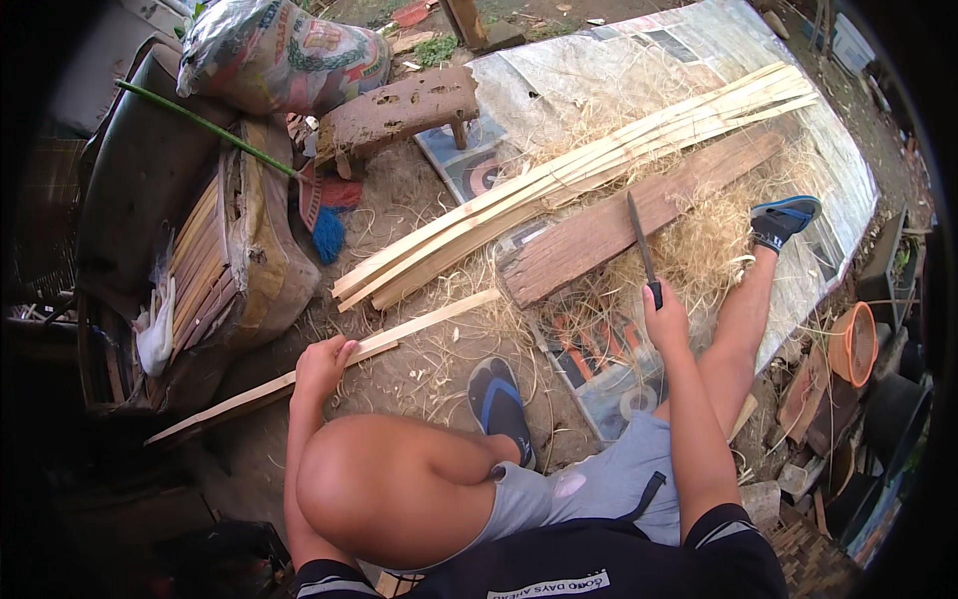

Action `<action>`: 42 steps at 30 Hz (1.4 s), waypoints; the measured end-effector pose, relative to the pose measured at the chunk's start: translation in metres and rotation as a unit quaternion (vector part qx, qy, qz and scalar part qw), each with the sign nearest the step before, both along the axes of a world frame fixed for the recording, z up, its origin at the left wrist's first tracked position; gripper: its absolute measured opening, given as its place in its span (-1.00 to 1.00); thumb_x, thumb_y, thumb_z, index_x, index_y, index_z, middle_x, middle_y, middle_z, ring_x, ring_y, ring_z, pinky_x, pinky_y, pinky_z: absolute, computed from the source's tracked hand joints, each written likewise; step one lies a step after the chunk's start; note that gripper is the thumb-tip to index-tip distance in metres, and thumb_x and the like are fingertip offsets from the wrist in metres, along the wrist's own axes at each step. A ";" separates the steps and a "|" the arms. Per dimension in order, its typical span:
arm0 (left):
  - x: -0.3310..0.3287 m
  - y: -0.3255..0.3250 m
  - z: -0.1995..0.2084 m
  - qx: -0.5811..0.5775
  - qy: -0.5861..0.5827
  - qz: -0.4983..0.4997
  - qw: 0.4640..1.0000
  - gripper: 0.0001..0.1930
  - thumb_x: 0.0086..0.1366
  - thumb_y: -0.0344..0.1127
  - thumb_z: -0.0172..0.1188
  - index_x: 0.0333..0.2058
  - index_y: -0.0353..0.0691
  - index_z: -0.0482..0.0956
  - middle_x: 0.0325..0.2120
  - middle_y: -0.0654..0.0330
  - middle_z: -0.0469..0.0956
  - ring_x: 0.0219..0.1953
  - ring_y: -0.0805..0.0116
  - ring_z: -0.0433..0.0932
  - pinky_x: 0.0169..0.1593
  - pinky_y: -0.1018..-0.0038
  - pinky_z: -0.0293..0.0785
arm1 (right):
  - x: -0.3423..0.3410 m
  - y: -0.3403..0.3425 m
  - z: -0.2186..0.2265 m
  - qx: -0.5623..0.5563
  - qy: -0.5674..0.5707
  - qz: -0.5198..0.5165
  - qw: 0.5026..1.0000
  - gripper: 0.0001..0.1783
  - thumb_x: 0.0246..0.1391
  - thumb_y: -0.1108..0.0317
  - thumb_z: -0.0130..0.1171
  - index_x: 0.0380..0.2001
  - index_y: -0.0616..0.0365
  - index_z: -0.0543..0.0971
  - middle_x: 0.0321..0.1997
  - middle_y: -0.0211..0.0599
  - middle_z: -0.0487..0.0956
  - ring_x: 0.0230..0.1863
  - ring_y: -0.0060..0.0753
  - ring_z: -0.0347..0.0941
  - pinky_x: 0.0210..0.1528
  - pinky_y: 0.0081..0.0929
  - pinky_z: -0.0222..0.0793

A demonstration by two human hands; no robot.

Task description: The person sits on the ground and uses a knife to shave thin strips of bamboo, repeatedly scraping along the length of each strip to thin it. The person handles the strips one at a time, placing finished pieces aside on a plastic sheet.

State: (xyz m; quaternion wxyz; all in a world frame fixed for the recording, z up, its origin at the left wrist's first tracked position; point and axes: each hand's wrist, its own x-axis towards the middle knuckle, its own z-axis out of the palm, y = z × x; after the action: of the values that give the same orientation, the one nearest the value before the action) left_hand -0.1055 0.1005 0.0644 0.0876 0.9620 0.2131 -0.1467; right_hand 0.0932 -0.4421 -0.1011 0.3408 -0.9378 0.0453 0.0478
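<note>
My left hand [321, 367] is closed around a long, pale split-bamboo strip [439, 315], which slants from the lower left up to the near end of a wooden plank [559, 258]. In my right hand [666, 317] is a knife [640, 232] with a dark handle; its narrow blade points away from me and crosses over the plank. Beyond the plank lies a bundle of similar pale strips [559, 185], running the same slanting way. Curly shavings [704, 245] are heaped beside the plank and around the blade.
A printed sheet [843, 200] lies under the bundle and plank. At the left stand a worn armchair [150, 200], a green-handled broom [215, 130], a low wooden bench [399, 112] and a stuffed sack [284, 60]. An orange pot [853, 344] sits at the right.
</note>
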 end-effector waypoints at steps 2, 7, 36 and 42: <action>-0.032 0.047 -0.027 0.016 0.019 0.017 1.000 -0.65 0.42 0.02 0.16 -0.28 -0.17 0.63 -0.41 -0.02 0.63 -0.24 -0.13 0.61 -0.17 0.05 0.48 | 0.000 -0.001 -0.002 0.010 -0.005 0.000 1.000 -0.44 0.34 -0.08 0.08 0.23 0.02 0.50 -0.11 0.16 0.67 -0.06 0.27 0.61 -0.02 0.01 0.50; -0.090 0.102 -0.078 0.140 -0.081 0.033 0.986 -0.75 0.35 -0.11 0.25 -0.17 -0.14 0.68 -0.27 0.02 0.66 -0.14 -0.02 0.64 -0.03 0.10 0.49 | 0.000 0.005 -0.001 0.015 0.009 0.003 1.000 -0.45 0.33 -0.06 0.10 0.22 0.06 0.50 -0.09 0.17 0.66 -0.03 0.25 0.61 0.01 -0.01 0.50; 0.161 0.012 0.071 -0.362 -0.243 -0.012 0.900 -0.71 0.45 -0.15 0.25 -0.41 -0.18 0.55 -0.61 0.48 0.32 -0.57 0.73 0.24 -0.50 0.64 0.17 | 0.000 0.006 -0.004 0.035 0.041 -0.012 0.998 -0.38 0.20 -0.08 0.24 0.20 0.05 0.48 -0.19 0.16 0.68 -0.13 0.26 0.64 -0.07 -0.01 0.54; 0.213 -0.115 0.066 -0.265 -0.107 -0.183 0.941 -0.70 0.46 -0.20 0.21 -0.14 -0.39 0.60 -0.46 0.06 0.58 -0.39 0.46 0.45 -0.22 0.38 0.46 | -0.001 0.014 0.003 0.136 0.035 -0.060 0.988 -0.43 0.16 0.01 0.30 0.13 0.09 0.49 -0.29 0.03 0.68 -0.25 0.09 0.66 -0.16 -0.12 0.53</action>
State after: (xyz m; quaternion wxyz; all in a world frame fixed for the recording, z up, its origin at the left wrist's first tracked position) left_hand 0.1071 -0.0147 0.1303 0.3333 0.9363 -0.0234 -0.1080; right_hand 0.0925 -0.4286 -0.0981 0.4660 -0.8759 0.1060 0.0660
